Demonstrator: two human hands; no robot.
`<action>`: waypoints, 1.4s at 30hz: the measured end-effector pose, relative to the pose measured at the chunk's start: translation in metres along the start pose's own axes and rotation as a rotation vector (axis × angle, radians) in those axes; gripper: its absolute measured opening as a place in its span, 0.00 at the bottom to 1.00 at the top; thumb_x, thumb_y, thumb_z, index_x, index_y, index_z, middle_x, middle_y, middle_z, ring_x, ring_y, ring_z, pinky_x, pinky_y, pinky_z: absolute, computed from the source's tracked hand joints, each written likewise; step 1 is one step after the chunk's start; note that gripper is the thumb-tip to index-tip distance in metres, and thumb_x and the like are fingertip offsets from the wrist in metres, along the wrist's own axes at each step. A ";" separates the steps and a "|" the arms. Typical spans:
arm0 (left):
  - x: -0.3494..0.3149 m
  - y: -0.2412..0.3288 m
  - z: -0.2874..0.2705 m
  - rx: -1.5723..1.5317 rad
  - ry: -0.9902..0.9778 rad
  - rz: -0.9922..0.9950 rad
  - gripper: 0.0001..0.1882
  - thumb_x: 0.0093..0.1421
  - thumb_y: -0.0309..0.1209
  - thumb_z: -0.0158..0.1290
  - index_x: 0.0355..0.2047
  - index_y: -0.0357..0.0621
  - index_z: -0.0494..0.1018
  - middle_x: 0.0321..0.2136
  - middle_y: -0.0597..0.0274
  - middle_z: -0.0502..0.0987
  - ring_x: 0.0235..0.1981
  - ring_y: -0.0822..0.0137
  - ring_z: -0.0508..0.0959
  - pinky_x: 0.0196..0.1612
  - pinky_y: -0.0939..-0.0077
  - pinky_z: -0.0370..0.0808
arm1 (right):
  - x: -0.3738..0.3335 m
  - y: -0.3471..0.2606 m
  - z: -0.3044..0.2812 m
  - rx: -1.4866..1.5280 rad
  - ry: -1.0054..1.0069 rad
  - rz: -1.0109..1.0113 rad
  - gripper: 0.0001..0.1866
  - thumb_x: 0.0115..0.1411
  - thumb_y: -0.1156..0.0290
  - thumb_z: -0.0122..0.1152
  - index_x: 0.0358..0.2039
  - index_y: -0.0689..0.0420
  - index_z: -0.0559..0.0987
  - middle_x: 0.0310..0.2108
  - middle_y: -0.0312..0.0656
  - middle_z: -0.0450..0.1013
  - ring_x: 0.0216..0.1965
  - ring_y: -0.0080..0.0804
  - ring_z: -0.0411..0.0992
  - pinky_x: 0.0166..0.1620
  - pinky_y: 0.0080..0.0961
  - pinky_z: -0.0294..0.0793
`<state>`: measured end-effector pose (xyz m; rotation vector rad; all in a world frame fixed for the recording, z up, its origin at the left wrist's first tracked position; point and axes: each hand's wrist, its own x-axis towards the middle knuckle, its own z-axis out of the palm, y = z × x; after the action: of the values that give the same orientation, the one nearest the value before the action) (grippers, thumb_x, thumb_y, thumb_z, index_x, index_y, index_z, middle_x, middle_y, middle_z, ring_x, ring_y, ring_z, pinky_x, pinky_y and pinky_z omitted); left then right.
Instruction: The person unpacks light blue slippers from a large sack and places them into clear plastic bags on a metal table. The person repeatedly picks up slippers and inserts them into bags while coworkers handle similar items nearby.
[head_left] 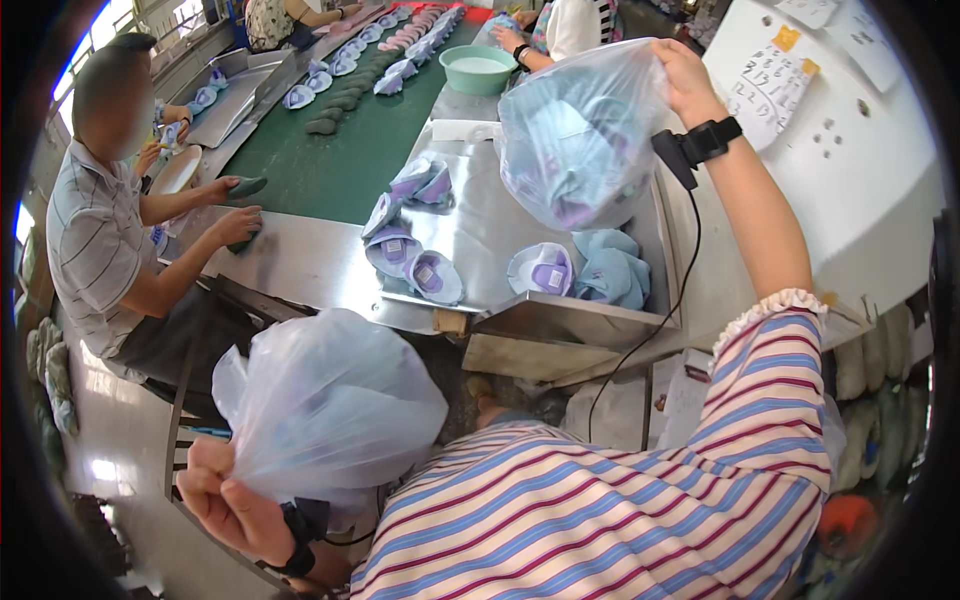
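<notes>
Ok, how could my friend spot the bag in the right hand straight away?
Find the shiny metal tray beside the long green tabletop. Towards the tray's far right, the right hand holds up a see-through bag of pale blue and purple pieces. Unlike the other bag in the left hand, it is higher in the picture, with clearer purple patches.

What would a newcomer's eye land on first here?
Probably the stuffed plastic bags: the left hand grips one translucent bag at lower left, while the right hand holds up a second bag right of top centre. Next, perhaps the green belt at upper left, bearing rows of colourful pieces.
</notes>
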<state>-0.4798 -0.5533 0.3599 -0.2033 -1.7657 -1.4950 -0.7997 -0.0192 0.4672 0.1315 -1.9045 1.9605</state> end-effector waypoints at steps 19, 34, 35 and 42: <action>-0.038 0.011 0.017 0.371 0.272 -0.169 0.20 0.64 0.42 0.50 0.27 0.44 0.53 0.25 0.65 0.57 0.28 0.73 0.56 0.33 0.78 0.57 | 0.110 0.208 -0.013 -1.571 -1.077 0.661 0.09 0.51 0.77 0.57 0.33 0.64 0.78 0.26 0.46 0.78 0.25 0.35 0.77 0.30 0.31 0.76; -0.024 -0.036 -0.010 0.361 0.228 -0.222 0.22 0.60 0.41 0.54 0.25 0.42 0.54 0.23 0.62 0.58 0.27 0.71 0.57 0.32 0.76 0.57 | -0.106 0.337 0.294 -1.367 -1.935 -0.183 0.39 0.45 0.59 0.69 0.60 0.33 0.65 0.64 0.47 0.51 0.61 0.60 0.52 0.47 0.55 0.71; -0.024 -0.035 -0.011 0.360 0.238 -0.247 0.22 0.60 0.41 0.54 0.25 0.42 0.54 0.23 0.62 0.58 0.27 0.71 0.57 0.32 0.76 0.58 | -0.134 0.330 0.292 -1.447 -1.713 -0.217 0.44 0.42 0.60 0.70 0.61 0.29 0.62 0.68 0.47 0.42 0.64 0.69 0.43 0.48 0.65 0.67; -0.008 -0.038 -0.003 0.399 0.228 -0.305 0.11 0.62 0.26 0.50 0.27 0.39 0.60 0.25 0.56 0.67 0.29 0.67 0.64 0.39 0.67 0.62 | -0.165 0.401 0.290 -1.192 -1.596 -0.624 0.35 0.38 0.64 0.73 0.51 0.38 0.73 0.68 0.46 0.40 0.66 0.68 0.36 0.44 0.79 0.61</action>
<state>-0.4956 -0.5641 0.3258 0.4388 -1.9196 -1.2704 -0.8479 -0.3339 0.0541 1.9576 -2.8098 -0.2314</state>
